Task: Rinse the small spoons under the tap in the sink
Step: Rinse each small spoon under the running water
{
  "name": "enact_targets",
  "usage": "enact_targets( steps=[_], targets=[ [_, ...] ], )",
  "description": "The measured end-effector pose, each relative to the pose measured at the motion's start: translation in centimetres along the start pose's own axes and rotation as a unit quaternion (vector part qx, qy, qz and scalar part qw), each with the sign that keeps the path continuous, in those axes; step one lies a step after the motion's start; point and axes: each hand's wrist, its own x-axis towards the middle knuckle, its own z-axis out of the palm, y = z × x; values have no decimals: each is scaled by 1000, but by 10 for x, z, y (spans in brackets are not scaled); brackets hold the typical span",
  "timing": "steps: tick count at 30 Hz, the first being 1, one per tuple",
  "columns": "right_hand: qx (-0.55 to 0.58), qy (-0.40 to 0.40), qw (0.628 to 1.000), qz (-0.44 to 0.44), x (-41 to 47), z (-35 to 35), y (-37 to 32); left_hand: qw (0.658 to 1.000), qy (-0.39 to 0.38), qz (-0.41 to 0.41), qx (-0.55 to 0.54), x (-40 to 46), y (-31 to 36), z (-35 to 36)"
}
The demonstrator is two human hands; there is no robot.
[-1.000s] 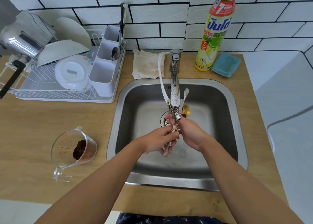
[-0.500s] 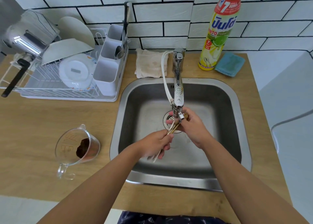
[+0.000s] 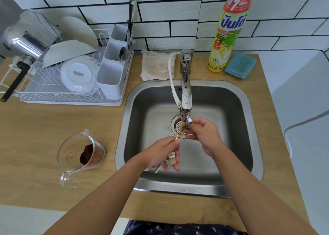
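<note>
the left hand (image 3: 161, 153) is closing its grip around the handle ends of the small spoons (image 3: 175, 146), a thin bundle of gold-coloured stems with a flower-shaped ornament showing just below the fingers. the right hand (image 3: 204, 136) is pinching the bowl ends of the same bundle, right under the tap (image 3: 186, 96) spout, over the middle of the sink (image 3: 256, 128) and just above the drain (image 3: 176, 125). whether water is running cannot be told from this view; no stream is showing clearly.

the main risk is a slip. the stems are thin, probably wet and smooth, and several are being held together, so one is likely to slide out of the bundle if either grip is loosening while the fingers are rubbing. a dropped spoon would be landing near the drain, where the strainer holes are sitting right below the bowls.

a second risk is splashing: spoon bowls turned upward under a strong flow would be throwing water toward the near edge of the desk (image 3: 53, 128) and onto the person's clothes.

a third is knocking the spout or the white hose (image 3: 171, 78) beside it, since the right hand is working almost touching the nozzle.

the measuring jug (image 3: 81, 153) with dark residue on the left, the dish rack (image 3: 58, 85) far left, and the detergent bottle (image 3: 229, 33) far right are standing well apart and are unlikely to be disturbed.
</note>
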Motion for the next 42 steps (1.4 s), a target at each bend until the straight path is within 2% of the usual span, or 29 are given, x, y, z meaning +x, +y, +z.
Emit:
enact_targets(
  steps=[3,8,13,16,20,22,24,28,31,33,35,38,42],
  targets=[
    [-14,17,1000,-14,-1,1,4,999,-4,16,-28,-1,-4,2],
    [26,-53,998,-19,-4,1,5,999,23,27,-37,-1,-10,1],
    [-29,-59,997,-40,-4,6,5,996,35,30,-77,-3,-14,-1],
    [-21,-71,997,-38,-5,11,5,992,8,10,-126,-7,-16,-5],
    [100,-140,985,10,-6,11,4,975,-46,-42,-211,-11,-15,-11],
    [121,-157,980,19,-4,11,1,976,-53,-47,-207,-12,-13,-11],
    [96,-164,982,20,-3,10,-1,982,-49,-36,-179,-12,-12,-11],
    [7,-136,991,17,-4,10,-2,991,-34,-30,-123,-11,-15,-9],
    [-106,-64,992,-26,-3,12,2,996,-19,-21,-90,-8,-16,-5],
    [-116,-23,992,-33,-2,12,6,997,-15,-15,-72,-5,-16,-3],
    [-104,-12,994,-30,-1,11,8,998,-8,-13,-55,-4,-15,-4],
    [-65,-38,997,-22,-2,12,7,998,-6,-14,-68,-3,-16,-5],
    [102,-106,988,44,-2,12,4,988,-25,-35,-147,-1,-11,-6]
  ],
)
